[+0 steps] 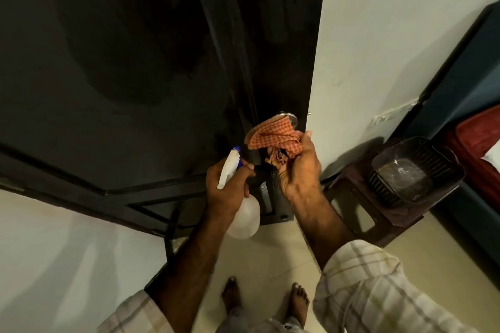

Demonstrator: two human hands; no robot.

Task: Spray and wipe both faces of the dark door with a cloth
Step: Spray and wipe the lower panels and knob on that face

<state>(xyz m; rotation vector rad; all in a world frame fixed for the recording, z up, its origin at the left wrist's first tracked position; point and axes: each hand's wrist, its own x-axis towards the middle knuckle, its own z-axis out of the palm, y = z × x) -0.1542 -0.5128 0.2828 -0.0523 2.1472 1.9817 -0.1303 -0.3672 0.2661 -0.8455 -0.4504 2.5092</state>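
Note:
The dark door (116,62) fills the upper left of the head view, with damp-looking patches on its face and its edge running down the middle. A metal door knob (290,117) sits near that edge. My right hand (300,167) grips a crumpled orange checked cloth (276,135) just below the knob. My left hand (228,184) holds a clear spray bottle (244,217) by its white and blue trigger head (230,167), nozzle towards the door.
A white wall (378,48) stands right of the door. A dark stool (376,213) carries a dark basket (414,170) at the right. A bed with a red cover (476,149) lies beyond it. My bare feet (265,300) stand on pale floor tiles.

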